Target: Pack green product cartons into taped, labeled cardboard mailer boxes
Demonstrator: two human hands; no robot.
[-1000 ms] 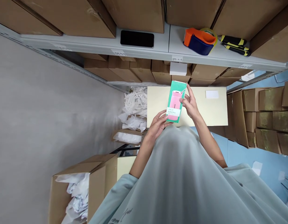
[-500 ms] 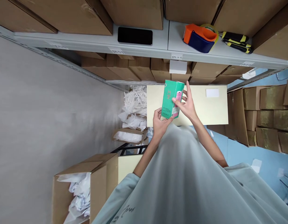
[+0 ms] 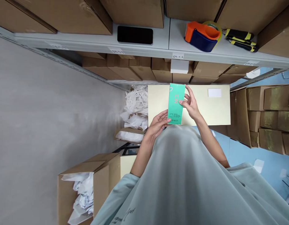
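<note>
A person's left hand (image 3: 158,124) and right hand (image 3: 190,104) gripped a green box (image 3: 176,103) with fingers curled around its 6 and 3 o'clock edges, held upright above a cream board (image 3: 212,109), tape dispenser (image 3: 200,32) at 1 o'clock.

Green box (image 3: 175,103) held upright w/ both hands, narrow green side w/ white print facing the camera. Left hand (image 3: 157,125) grips its lower edge, right hand (image 3: 191,104) pinches the right side near the middle. Behind: cream flat carton (image 3: 212,109) w/ a white label. Grey shelf (image 3: 158,47) above carries a black phone (image 3: 135,35), an orange-blue tape dispenser (image 3: 200,36) and yellow-black knives (image 3: 241,39), brown cartons all round. Lower left, open carton (image 3: 88,184) stuffed w/ white paper.
</note>
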